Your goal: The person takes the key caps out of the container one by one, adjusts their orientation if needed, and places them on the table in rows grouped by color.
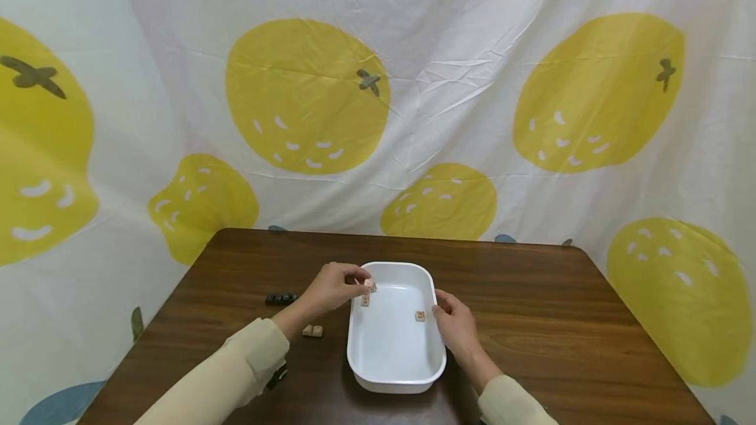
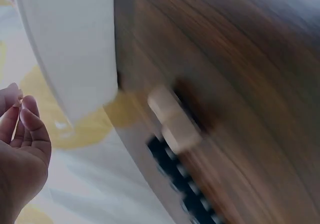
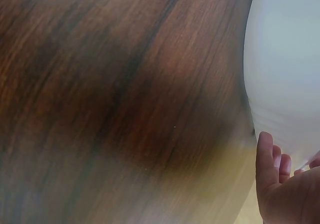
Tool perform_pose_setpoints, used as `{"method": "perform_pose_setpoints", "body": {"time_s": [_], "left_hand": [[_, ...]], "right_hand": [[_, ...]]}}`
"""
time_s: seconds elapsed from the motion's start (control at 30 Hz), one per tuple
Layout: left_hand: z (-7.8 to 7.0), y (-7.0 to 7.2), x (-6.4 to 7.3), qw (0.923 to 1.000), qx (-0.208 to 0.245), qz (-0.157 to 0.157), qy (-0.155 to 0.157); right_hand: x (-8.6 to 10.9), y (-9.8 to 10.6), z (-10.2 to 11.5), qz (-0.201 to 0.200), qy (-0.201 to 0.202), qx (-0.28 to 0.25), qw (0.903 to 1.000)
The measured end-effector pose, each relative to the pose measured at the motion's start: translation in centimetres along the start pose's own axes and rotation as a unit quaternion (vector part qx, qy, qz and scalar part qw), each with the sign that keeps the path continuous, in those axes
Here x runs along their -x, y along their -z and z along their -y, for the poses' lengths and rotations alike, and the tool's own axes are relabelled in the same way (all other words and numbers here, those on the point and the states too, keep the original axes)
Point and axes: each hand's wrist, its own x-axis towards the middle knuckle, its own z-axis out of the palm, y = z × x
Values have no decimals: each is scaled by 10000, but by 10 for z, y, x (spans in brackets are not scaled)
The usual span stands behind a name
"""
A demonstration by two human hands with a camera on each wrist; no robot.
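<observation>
White tray (image 1: 396, 353) sits on brown table (image 1: 531, 320) — L hand (image 1: 333, 286) pinches a small tan piece (image 2: 19, 98) over tray's 11 o'clock, R hand (image 1: 457, 325) grips tray at 3. Inside, approx. 11: a marked tile (image 1: 365, 300); another tile (image 1: 420, 315) at 2 — marks too tiny to read. Outside, approx. 9: two tan blocks (image 1: 317, 331); farther out, a row of black pieces (image 1: 281, 299).

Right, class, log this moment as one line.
left grip: pinches beige keycap over white tray; right grip: holds tray's right side; inside: more beige keycaps; on table: two beige keycaps, black keycaps
</observation>
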Motion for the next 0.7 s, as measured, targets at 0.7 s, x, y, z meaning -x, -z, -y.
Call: {"method": "perform_pose_setpoints", "body": {"time_s": [0.7], "left_hand": [[65, 63, 69, 9939, -986, -96, 491]], "right_hand": [[1, 0, 1, -12, 15, -76, 10000]]}}
